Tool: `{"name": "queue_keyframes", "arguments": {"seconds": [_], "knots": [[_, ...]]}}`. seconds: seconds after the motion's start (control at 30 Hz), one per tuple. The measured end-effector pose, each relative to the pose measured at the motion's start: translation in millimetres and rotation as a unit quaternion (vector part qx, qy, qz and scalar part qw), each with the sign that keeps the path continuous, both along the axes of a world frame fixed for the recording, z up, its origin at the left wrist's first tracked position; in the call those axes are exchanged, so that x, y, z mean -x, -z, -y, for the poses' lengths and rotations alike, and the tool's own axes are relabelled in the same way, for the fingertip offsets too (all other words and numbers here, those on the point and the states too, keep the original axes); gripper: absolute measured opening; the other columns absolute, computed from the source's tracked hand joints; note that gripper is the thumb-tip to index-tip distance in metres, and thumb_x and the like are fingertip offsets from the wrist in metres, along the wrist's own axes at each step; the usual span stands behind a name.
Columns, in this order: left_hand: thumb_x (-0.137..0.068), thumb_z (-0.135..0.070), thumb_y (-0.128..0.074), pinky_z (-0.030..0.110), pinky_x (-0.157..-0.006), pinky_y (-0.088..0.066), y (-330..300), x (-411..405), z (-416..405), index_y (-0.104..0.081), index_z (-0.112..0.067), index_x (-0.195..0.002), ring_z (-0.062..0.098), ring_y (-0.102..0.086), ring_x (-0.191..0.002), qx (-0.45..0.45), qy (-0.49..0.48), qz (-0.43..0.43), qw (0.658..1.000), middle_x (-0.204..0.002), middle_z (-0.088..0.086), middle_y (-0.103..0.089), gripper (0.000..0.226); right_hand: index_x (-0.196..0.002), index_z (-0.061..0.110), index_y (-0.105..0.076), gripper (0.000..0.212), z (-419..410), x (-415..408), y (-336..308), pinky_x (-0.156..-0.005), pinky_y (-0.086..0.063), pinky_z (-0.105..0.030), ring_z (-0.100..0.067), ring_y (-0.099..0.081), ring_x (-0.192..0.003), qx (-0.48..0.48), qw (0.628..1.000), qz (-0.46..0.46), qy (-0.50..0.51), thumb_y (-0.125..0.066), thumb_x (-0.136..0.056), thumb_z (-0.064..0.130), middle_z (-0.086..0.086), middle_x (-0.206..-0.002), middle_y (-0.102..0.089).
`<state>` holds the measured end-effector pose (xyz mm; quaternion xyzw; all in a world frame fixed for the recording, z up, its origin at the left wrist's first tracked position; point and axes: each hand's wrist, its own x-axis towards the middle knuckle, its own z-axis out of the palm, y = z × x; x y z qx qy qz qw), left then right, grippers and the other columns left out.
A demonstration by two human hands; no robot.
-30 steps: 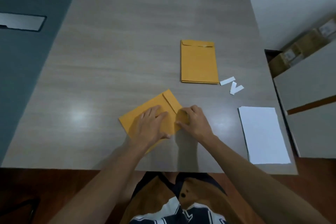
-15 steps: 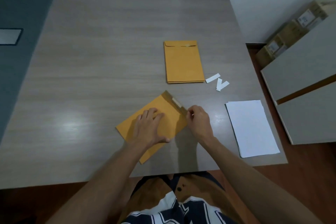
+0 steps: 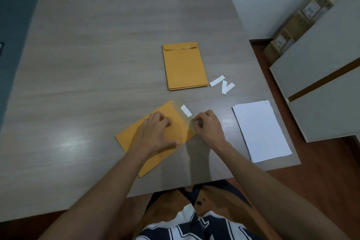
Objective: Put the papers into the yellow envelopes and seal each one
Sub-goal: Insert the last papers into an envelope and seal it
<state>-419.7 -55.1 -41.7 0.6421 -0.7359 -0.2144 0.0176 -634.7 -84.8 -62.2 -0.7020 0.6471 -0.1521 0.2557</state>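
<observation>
A person seated at a grey wood-grain table (image 3: pixel 97 64) works on a yellow envelope (image 3: pixel 134 136) lying at an angle near the front edge, its flap end pointing up and to the right. The left hand (image 3: pixel 155 134) rests on the envelope's middle with fingertips bent down against the paper, holding nothing, and covers much of its face. The right hand (image 3: pixel 209 126) has its grip narrowed to a pinch at the flap's lower end, on what looks like a clear or pale strip, though the fingers hide exactly what is held. A white liner strip (image 3: pixel 186 111) shows along the opened flap. Further back lies a neat stack of yellow envelopes (image 3: pixel 185 68), flaps closed; the edges suggest more than one, but the count cannot be made out. Just to its right are three loose white strips (image 3: pixel 222 84), two of them overlapping. One stack of white papers (image 3: pixel 261 130) sits at the table's right edge, sheet count unreadable. Cardboard boxes (image 3: pixel 300 23) against the wall are partly hidden behind a grey cabinet (image 3: pixel 321 84), itself cut off by the frame. The person's forearms and patterned shirt fill the foreground.
</observation>
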Motion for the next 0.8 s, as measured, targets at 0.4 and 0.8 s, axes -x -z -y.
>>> {"name": "queue_keyframes", "arguments": {"seconds": [0.4, 0.8], "knots": [[-0.085, -0.031, -0.066, 0.029, -0.080, -0.047, -11.6, 129.8, 3.7, -0.064, -0.020, -0.102, 0.013, -0.054, -0.093, 0.035, -0.062, -0.135, 0.988, -0.098, -0.006, -0.056, 0.020, -0.111, 0.018, -0.067, 0.027, 6.5, 105.2, -27.5, -0.087, -0.045, -0.029, -0.019, -0.051, -0.109, 0.023, 0.994, 0.018, 0.101, -0.064, -0.086, 0.030, -0.003, -0.112, -0.060], [-0.072, -0.038, -0.067, 0.037, -0.077, -0.049, -17.0, 276.5, 21.5, -0.043, -0.023, -0.072, 0.029, -0.057, -0.082, -0.151, -0.327, -0.270, 0.893, -0.078, -0.001, -0.052, 0.028, -0.131, 0.014, -0.047, 0.076, -11.4, 251.2, -24.0, -0.097, -0.045, -0.040, -0.027, -0.046, -0.118, -0.091, 0.965, -0.146, 0.198, -0.065, -0.076, 0.063, -0.009, -0.132, -0.047]]}}
